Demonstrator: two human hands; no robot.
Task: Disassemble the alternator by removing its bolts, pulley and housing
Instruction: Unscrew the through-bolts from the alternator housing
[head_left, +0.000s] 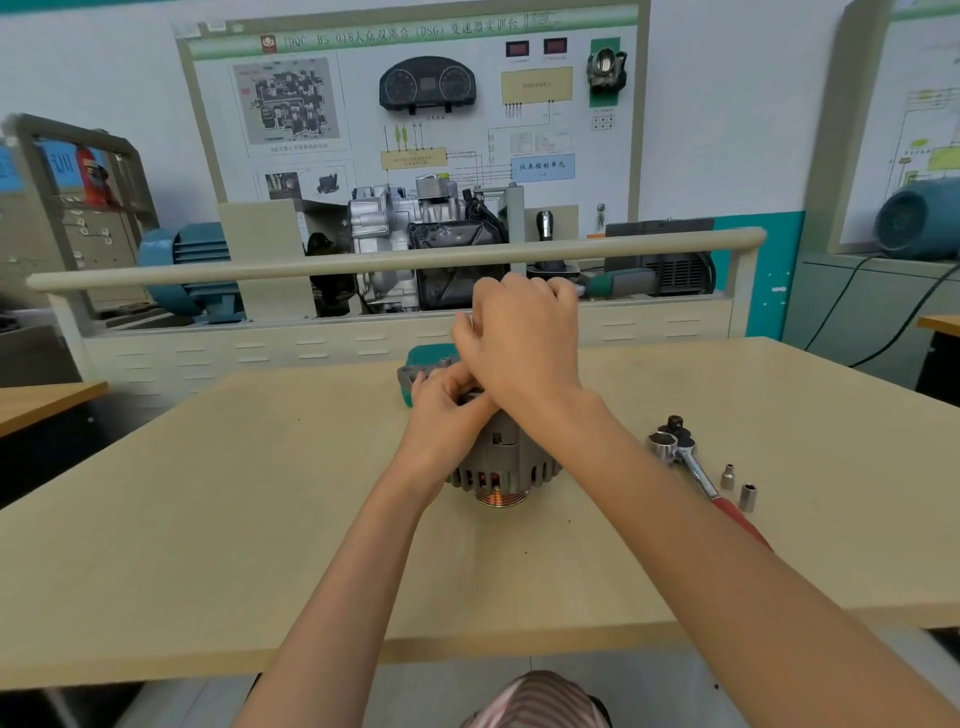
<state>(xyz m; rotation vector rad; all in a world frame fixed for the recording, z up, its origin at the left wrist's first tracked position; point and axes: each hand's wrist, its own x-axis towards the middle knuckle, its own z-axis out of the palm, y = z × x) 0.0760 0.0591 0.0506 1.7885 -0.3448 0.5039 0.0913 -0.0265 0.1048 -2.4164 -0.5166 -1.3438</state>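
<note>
Closest to the camera there's a bit of striped fabric (537, 699) at the bottom edge, then both bare forearms reaching out over the pale wood tabletop (208, 519). The alternator (501, 467) sits about mid-tabletop with its pulley (500, 499) end facing the camera, copper windings showing through the housing slots. The left hand (447, 410) is curled against the upper left of the housing with fingers bent in on it, though what exactly it pinches is hidden. The right hand (519, 343) is raised above the alternator's far end, closed into a loose fist; can't tell what, if anything, is in it. Off to the right lies a ratchet wrench (691, 467) with a red handle, and two small sockets (737, 483) stand just beside it. Behind the alternator is a teal object (423, 358), partly covered. Further back there's a rail (311, 267), then a gearbox training rig (415, 244) and a wall display board (415, 104).
</note>
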